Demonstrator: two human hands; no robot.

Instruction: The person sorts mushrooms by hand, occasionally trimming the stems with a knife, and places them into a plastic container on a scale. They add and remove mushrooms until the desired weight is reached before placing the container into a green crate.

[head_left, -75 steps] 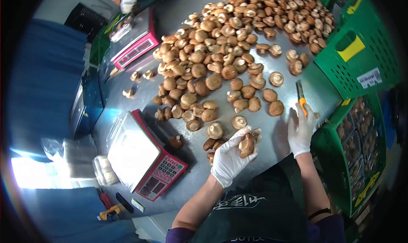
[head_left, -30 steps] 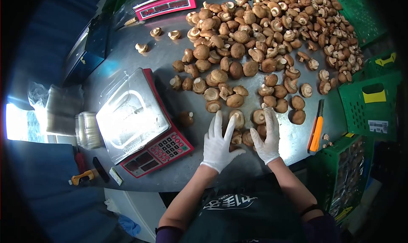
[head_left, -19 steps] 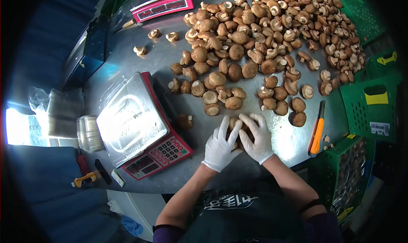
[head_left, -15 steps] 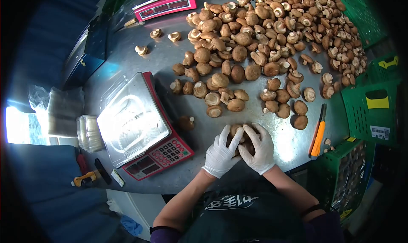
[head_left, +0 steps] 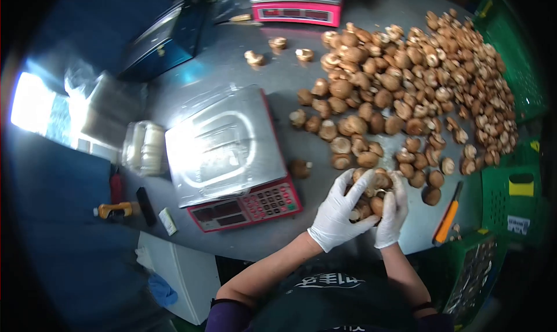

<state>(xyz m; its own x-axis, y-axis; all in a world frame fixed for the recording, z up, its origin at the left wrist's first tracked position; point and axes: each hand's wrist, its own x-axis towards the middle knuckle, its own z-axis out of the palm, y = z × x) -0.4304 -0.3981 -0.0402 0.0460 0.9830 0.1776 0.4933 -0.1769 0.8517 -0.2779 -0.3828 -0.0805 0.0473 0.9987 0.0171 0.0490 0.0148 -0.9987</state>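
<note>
Several brown mushrooms (head_left: 376,205) are cupped between my two white-gloved hands, just in front of the pile. My left hand (head_left: 341,213) curves around their left side with its fingers over the top. From the right, my right hand (head_left: 393,211) presses against the same bunch; its fingertips are partly hidden. A large heap of mushrooms (head_left: 418,71) spreads over the metal table behind them. To the left of my hands stands a pink scale (head_left: 220,140) with a bare, shiny plate. One mushroom (head_left: 300,169) lies between the scale and my left hand.
An orange-handled knife (head_left: 447,220) lies on the right. Green crates (head_left: 507,198) line the right edge. A second pink scale (head_left: 297,13) stands at the back. Clear plastic trays (head_left: 143,148) are left of the near scale, with an orange-yellow tool (head_left: 113,210) below. Three mushrooms (head_left: 278,43) lie apart.
The view has swung left, shifting the table rightward in the picture. My hands have opened slightly around the bunch, so more mushrooms show between them.
</note>
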